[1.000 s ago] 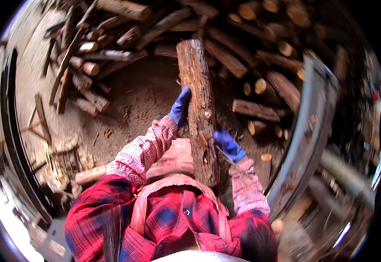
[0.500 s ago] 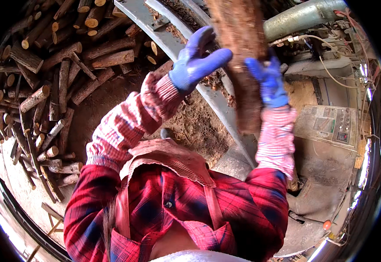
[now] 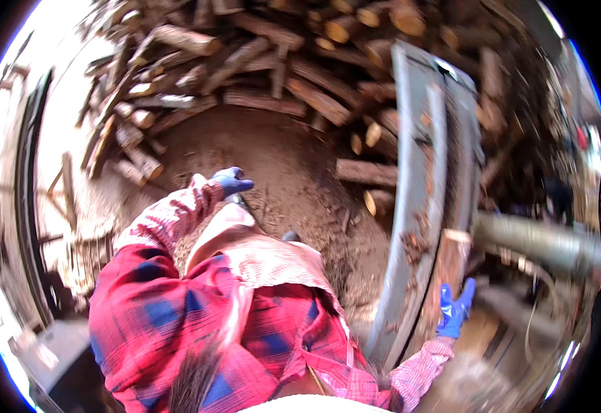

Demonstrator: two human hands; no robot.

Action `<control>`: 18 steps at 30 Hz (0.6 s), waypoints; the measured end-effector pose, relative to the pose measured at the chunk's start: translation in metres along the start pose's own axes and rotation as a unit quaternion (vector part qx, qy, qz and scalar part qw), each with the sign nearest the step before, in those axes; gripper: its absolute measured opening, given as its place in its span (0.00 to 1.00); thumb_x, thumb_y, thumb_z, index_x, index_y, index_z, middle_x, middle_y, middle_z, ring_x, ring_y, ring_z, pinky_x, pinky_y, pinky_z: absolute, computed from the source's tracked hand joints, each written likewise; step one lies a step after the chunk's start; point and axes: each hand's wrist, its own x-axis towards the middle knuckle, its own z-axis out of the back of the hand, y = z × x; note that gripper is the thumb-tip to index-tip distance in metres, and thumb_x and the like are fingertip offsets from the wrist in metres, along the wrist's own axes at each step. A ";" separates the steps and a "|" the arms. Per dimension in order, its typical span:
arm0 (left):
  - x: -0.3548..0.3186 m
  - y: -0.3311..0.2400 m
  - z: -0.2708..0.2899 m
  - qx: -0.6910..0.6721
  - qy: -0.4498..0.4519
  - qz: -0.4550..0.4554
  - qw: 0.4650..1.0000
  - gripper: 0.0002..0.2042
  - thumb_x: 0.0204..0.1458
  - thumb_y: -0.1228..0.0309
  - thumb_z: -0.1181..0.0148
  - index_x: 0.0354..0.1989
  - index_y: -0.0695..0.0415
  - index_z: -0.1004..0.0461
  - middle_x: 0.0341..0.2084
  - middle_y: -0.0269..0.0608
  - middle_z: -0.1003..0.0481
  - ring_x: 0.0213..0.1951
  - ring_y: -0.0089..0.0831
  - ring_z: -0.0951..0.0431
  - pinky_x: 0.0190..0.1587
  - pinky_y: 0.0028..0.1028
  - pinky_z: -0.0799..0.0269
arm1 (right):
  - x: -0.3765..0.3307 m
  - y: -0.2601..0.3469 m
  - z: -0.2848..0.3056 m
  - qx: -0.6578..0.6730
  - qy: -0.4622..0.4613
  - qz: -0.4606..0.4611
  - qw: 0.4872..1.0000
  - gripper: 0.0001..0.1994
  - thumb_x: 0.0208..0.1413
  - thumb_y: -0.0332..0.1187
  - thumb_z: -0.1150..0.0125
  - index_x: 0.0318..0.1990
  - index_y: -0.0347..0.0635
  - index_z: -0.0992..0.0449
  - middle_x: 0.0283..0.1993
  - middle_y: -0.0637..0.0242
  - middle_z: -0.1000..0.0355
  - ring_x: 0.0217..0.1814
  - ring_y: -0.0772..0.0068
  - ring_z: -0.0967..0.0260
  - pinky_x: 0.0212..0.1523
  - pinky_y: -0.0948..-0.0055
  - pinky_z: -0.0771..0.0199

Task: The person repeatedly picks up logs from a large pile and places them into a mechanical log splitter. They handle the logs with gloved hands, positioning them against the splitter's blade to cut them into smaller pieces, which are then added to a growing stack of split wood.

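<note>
A bark-covered log (image 3: 449, 261) lies lengthwise in the grey metal trough (image 3: 410, 206) on the right, its pale cut end facing away from me. My right hand (image 3: 456, 310), in a blue glove, is against or just beside the log's right side, thumb and fingers spread. I cannot tell whether it touches the bark. Well to the left, my left hand (image 3: 231, 182), also gloved in blue, hangs above the dirt floor (image 3: 286, 165) with fingers apart and nothing in them.
A large pile of cut logs (image 3: 321, 100) curves around the far side and left. A thick metal cylinder (image 3: 541, 241) sits right of the trough, with hoses and blurred machine parts near it. Bark scraps (image 3: 416, 246) litter the trough.
My view has swung left. The log, earlier raised and blurred between my hands, now rests in the trough. My left hand has moved away from it; my right hand stays beside it.
</note>
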 end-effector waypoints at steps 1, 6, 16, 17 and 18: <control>-0.006 0.010 0.020 0.001 -0.014 0.026 1.000 0.36 0.42 0.48 0.34 0.54 0.64 0.31 0.49 0.53 0.27 0.52 0.43 0.27 0.58 0.33 0.35 | 0.029 0.038 -0.008 0.004 -0.062 0.074 0.995 0.43 0.48 0.41 0.32 0.67 0.34 0.51 0.64 0.49 0.41 0.63 0.57 0.41 0.65 0.61 0.44; 0.030 0.029 0.048 -0.145 -0.044 -0.033 0.988 0.38 0.43 0.49 0.34 0.58 0.63 0.36 0.53 0.53 0.30 0.56 0.41 0.29 0.60 0.33 0.37 | 0.112 0.343 -0.089 0.212 0.063 0.141 0.965 0.33 0.51 0.38 0.34 0.60 0.31 0.39 0.59 0.51 0.37 0.62 0.59 0.42 0.64 0.64 0.45; 0.112 0.139 0.158 -0.156 -0.055 0.076 0.983 0.41 0.39 0.46 0.33 0.60 0.59 0.37 0.50 0.53 0.27 0.53 0.42 0.27 0.57 0.35 0.34 | 0.172 0.604 -0.295 0.148 0.395 0.248 0.872 0.46 0.41 0.51 0.30 0.63 0.31 0.44 0.64 0.43 0.42 0.67 0.51 0.44 0.64 0.63 0.43; 0.130 0.167 0.165 -0.152 -0.061 0.092 0.982 0.41 0.39 0.46 0.33 0.60 0.59 0.37 0.50 0.52 0.27 0.53 0.42 0.28 0.58 0.35 0.35 | 0.184 0.610 -0.336 0.174 0.418 0.230 0.861 0.47 0.41 0.51 0.29 0.64 0.32 0.45 0.64 0.44 0.42 0.67 0.52 0.44 0.64 0.62 0.43; 0.142 0.182 0.186 -0.152 -0.046 0.130 0.979 0.40 0.39 0.47 0.32 0.59 0.60 0.35 0.50 0.52 0.27 0.54 0.42 0.28 0.58 0.34 0.35 | 0.196 0.622 -0.369 0.153 0.456 0.191 0.856 0.48 0.41 0.51 0.29 0.65 0.34 0.47 0.64 0.45 0.42 0.66 0.52 0.43 0.64 0.61 0.42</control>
